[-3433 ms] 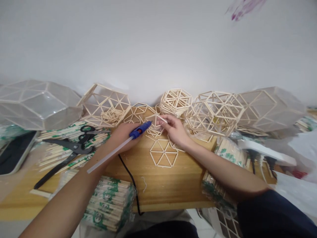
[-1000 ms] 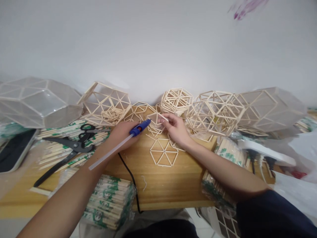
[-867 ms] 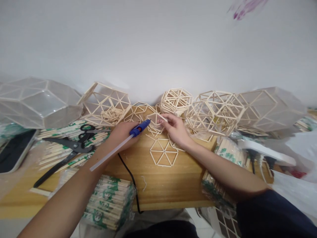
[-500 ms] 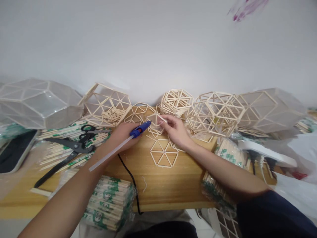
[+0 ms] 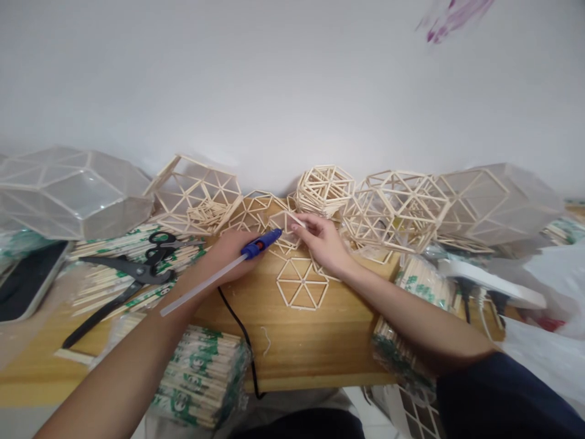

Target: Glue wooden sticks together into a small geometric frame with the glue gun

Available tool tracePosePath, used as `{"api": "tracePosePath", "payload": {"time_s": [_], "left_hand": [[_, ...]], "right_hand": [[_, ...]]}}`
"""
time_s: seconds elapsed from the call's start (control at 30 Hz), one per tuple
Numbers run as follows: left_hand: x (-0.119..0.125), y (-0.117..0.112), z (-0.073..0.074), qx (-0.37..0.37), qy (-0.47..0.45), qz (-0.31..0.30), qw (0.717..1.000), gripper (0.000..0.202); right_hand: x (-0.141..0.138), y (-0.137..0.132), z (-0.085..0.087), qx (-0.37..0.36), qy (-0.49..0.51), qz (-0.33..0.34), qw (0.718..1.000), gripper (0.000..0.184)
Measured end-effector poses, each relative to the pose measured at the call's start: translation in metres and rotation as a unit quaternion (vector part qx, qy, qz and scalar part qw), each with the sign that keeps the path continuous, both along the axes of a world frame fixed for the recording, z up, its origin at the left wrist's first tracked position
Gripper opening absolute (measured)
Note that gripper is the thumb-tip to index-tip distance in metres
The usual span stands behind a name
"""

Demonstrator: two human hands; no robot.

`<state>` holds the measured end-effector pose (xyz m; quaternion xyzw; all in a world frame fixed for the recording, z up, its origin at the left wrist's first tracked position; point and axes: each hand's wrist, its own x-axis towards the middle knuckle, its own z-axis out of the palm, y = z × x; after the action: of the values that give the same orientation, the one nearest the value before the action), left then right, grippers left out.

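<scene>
My left hand [image 5: 226,253] is closed round a blue hot glue gun [image 5: 260,244] with a clear glue stick [image 5: 201,285] jutting out behind it. Its nozzle points at a small triangular wooden stick frame [image 5: 283,222]. My right hand [image 5: 322,241] pinches that frame by its right side, holding it tilted just above the wooden table [image 5: 292,341]. A flat hexagon of sticks [image 5: 302,283] lies on the table just in front of both hands. The gun's black cord [image 5: 240,335] runs off the table's front edge.
Stick polyhedron frames [image 5: 395,207] and two film-covered ones [image 5: 68,192] line the wall. Black pliers and scissors [image 5: 137,268] lie on loose sticks at left. Packs of wrapped chopsticks [image 5: 201,372] sit front left and at right [image 5: 418,283]. A white power strip [image 5: 491,283] is at right.
The glue gun's nozzle has shifted slightly right and down toward the triangular frame. My right hand keeps its pinch on the frame in nearly the same place.
</scene>
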<state>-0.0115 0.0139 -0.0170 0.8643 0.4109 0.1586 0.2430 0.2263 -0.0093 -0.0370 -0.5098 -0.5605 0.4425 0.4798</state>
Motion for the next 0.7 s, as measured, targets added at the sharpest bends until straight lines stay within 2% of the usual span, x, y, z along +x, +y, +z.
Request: {"api": "tracePosePath", "payload": {"time_s": [0.27, 0.7], "left_hand": [[0.0004, -0.0017, -0.0004, -0.020, 0.000, -0.001, 1.000, 0.022], [-0.0021, -0.0009, -0.0031, 0.019, -0.012, -0.016, 1.000, 0.012]], "right_hand": [[0.0005, -0.0002, -0.0008, -0.006, -0.006, 0.001, 1.000, 0.029], [0.0020, -0.0015, 0.0034, 0.041, -0.084, -0.014, 0.996, 0.028]]}}
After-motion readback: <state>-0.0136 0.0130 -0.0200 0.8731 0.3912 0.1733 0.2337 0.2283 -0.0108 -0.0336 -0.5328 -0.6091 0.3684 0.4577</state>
